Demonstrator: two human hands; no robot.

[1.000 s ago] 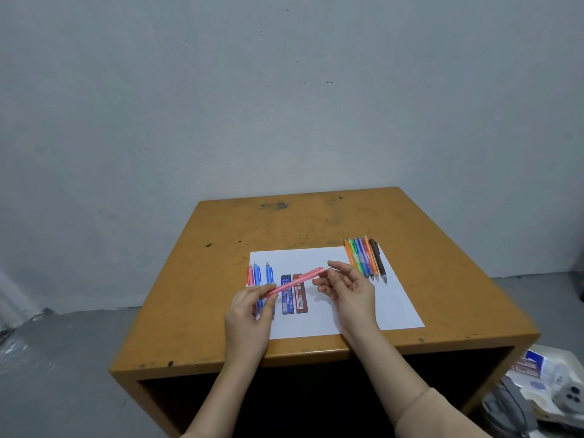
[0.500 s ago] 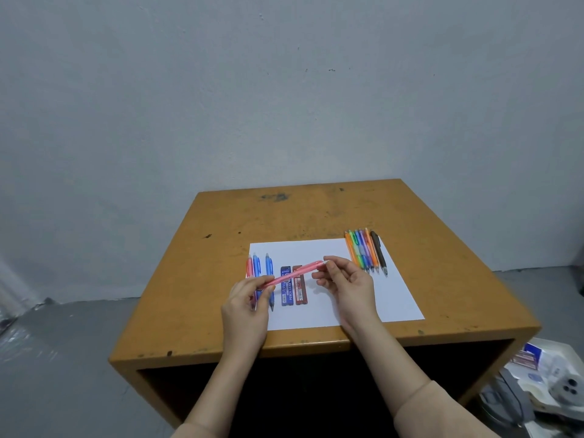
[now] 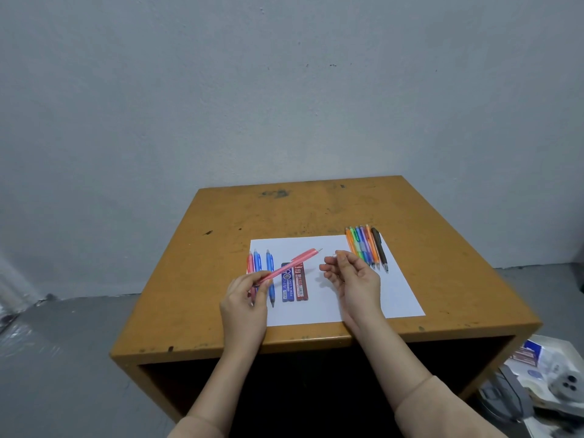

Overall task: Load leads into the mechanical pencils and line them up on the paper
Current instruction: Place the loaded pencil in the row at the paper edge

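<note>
A grey wall backs a worn orange table with a white paper on it. Above the paper's left part, the left hand pinches the near end of a pink pencil, which slants up to the right. The right hand, fingers curled, pinches a small white piece near the pencil's far end, not touching it. Two lead cases lie flat beneath, with three pencils to their left and a row at the paper's far right corner.

Left hand curled gripping; right hand pinching (palm up), apart.
</note>
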